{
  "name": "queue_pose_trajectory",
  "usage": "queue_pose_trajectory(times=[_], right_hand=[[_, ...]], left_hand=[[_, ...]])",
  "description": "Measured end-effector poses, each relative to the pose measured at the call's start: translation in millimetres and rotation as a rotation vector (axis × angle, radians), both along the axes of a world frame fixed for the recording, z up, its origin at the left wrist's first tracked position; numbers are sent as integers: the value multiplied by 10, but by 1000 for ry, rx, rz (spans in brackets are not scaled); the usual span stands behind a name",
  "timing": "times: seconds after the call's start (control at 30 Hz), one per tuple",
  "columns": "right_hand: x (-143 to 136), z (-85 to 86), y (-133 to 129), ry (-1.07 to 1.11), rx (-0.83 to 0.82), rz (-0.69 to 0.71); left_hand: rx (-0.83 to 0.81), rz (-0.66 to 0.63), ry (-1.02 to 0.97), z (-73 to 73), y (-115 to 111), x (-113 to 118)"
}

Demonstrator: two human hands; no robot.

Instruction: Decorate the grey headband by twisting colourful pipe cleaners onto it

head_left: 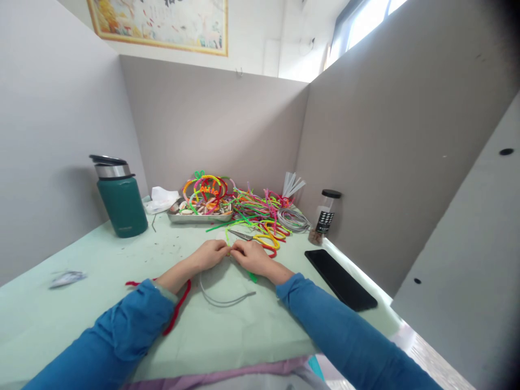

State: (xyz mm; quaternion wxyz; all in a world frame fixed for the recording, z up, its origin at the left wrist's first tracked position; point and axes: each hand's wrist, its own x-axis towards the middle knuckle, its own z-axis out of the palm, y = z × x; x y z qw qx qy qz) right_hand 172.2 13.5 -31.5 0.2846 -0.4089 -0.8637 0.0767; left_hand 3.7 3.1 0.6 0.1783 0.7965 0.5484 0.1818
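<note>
Lime fuzzy stem [227,236] by tip of scissors [246,236]: left hand [211,254] and right hand [252,257] meet just nearside, fingertips pinched together, apparently on it. Grey cord [221,305] nearside of scissors. Right of scissors: jar [325,216], black label [324,222], white print illegible. Far left: teal flask [122,206], lettering too small.

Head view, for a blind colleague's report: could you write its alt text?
The left hand and right hand meet over a pale green table, scissors just beyond; what they hold is unclear. A grey strand curves nearer the viewer; colourful pipe cleaners lie behind.
</note>
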Motion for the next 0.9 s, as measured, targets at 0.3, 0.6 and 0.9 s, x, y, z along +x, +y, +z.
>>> queue_pose_trajectory(times=[0.3,0.6,0.9], right_hand=[[-8,-15,3,21,1,14],[-16,9,-28,11,17,13],[-12,152,-146,70,188,34]], left_hand=[[10,7,43,22,-17,14],[6,15,39,44,-29,25],[29,-2,27,-14,15,-5]])
